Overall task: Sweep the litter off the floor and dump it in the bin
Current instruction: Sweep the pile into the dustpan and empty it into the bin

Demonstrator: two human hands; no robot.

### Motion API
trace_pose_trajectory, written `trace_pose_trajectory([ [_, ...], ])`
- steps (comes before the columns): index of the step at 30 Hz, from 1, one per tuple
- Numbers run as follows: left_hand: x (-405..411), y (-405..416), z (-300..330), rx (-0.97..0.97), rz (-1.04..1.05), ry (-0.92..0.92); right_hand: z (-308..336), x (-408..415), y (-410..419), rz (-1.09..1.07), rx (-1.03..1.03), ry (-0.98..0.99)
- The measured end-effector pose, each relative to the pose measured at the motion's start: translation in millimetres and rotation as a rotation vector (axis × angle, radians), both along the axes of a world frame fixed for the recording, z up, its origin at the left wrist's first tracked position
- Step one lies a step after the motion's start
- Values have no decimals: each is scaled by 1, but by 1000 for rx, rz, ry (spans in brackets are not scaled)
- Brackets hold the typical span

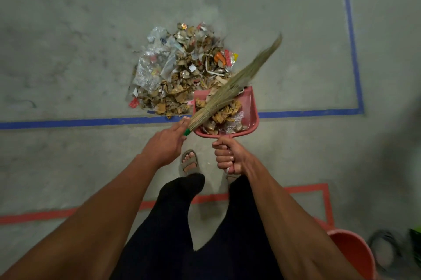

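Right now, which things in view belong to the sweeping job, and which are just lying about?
Job:
- litter pile on the floor
- broom, held in the left hand
- dustpan, part-filled, its handle gripped by the right hand
- red bin, lower right

Lying about:
- blue tape and red tape lines
- dark cable by the bin
- green object at the right edge, too cropped to identify

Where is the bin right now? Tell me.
In the head view, the orange bin sits at the bottom right corner, on the floor beside the person's right arm, behind the dustpan.
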State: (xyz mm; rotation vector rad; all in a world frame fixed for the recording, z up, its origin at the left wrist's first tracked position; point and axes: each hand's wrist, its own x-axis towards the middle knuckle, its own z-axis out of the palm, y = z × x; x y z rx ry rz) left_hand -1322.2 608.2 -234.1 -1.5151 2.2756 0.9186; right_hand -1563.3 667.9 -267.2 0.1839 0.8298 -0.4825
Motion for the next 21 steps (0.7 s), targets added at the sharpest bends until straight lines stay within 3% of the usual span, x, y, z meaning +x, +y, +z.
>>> trace_pose_trajectory([
  [8,-24,14,75,-44,-138,54,78,-21,51,-111,-69,13],
  [21,-94,55,145,-131,-602,149,137,-55,188,-451,-189,-13],
])
